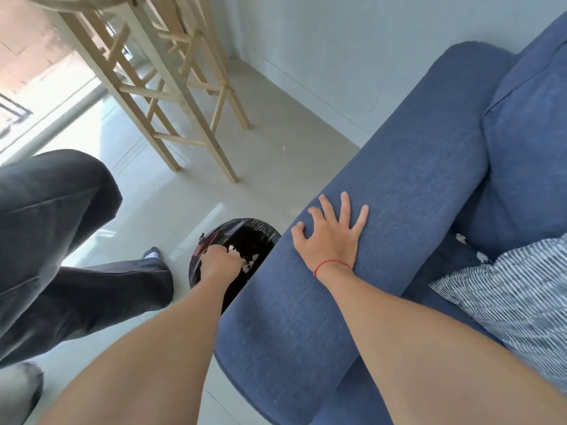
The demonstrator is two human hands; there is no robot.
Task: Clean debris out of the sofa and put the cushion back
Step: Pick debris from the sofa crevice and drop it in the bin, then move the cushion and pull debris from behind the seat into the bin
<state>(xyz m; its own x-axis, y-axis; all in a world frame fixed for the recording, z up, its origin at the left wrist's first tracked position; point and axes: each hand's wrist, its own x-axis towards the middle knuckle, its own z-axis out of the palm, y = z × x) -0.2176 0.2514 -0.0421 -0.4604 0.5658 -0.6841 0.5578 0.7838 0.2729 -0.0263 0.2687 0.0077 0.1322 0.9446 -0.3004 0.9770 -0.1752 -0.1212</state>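
Observation:
My left hand [219, 260] reaches down over a black-lined trash bin [260, 233] beside the blue sofa, fingers closed around white paper scraps [232, 249]. More white scraps [250, 262] lie inside the bin. My right hand [329, 236] rests flat with spread fingers on the sofa armrest [383, 210]. A few white debris bits [460, 238] lie in the dark seat gap beside the armrest. A striped cushion [518, 289] lies on the seat at the right.
Wooden stools [171, 87] stand on the pale floor beyond the bin. A person's dark trouser legs [55, 228] and a socked foot [152, 253] are at the left. A small scrap [283, 148] lies on the floor near the white wall.

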